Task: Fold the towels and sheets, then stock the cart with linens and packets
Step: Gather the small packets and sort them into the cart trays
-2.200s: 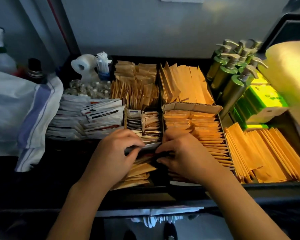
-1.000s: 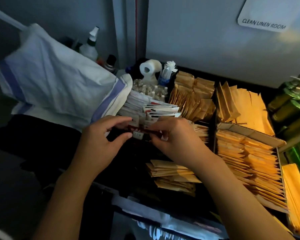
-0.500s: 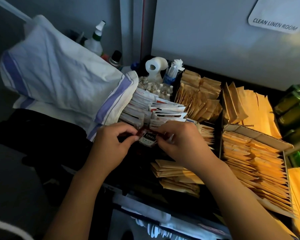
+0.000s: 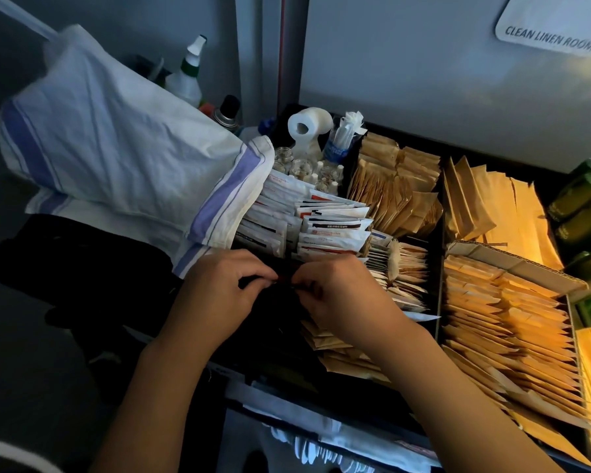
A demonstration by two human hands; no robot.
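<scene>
The cart's top tray (image 4: 437,268) is packed with rows of packets. White packets with red and dark print (image 4: 331,223) stand in the left section. My left hand (image 4: 219,295) and my right hand (image 4: 342,295) meet just in front of them, fingertips pinching a small dark packet (image 4: 285,281) low in a shadowed compartment. The packet is mostly hidden between my fingers. Brown paper packets (image 4: 393,196) fill the sections behind and to the right.
A white bag with blue stripes (image 4: 116,148) lies at the left, overlapping the tray. A paper roll (image 4: 307,126), small bottles, spray bottles (image 4: 188,76) and green pump bottles (image 4: 584,206) ring the tray. A cardboard box of brown packets (image 4: 512,302) is at the right.
Both hands went from the brown packets to the white ones at the left, and have now lowered a small packet into the dark compartment. The view swung left.
</scene>
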